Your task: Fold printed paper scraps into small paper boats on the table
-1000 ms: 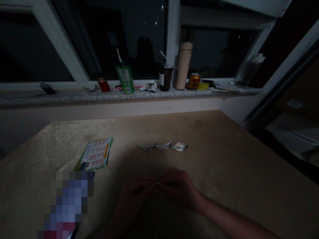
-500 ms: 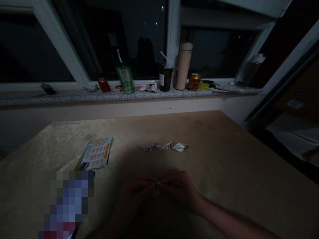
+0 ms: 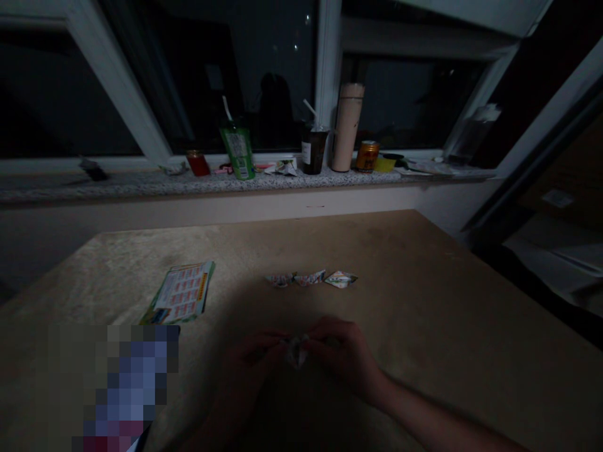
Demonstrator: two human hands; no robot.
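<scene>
A small folded piece of printed paper [image 3: 296,354] is pinched between both hands above the near part of the table [image 3: 400,326]. My left hand [image 3: 252,361] grips its left side with closed fingertips, and my right hand [image 3: 342,351] grips its right side the same way. The light is dim, so the fold's details are hard to make out. Beyond the hands, three folded paper pieces lie in a row: the left one [image 3: 280,280], the middle one [image 3: 309,278] and the right one [image 3: 341,279].
A stack of printed sheets [image 3: 183,290] lies on the left, behind a pixelated patch. Along the granite windowsill [image 3: 273,182] stand a green cup [image 3: 239,150], a dark cup [image 3: 313,150], a pink tumbler [image 3: 347,129], an orange can [image 3: 367,157] and a red jar [image 3: 198,163].
The paper between my fingers has opened out wider, and my fingertips have moved slightly apart. The three folded pieces and the sheets stay where they were.
</scene>
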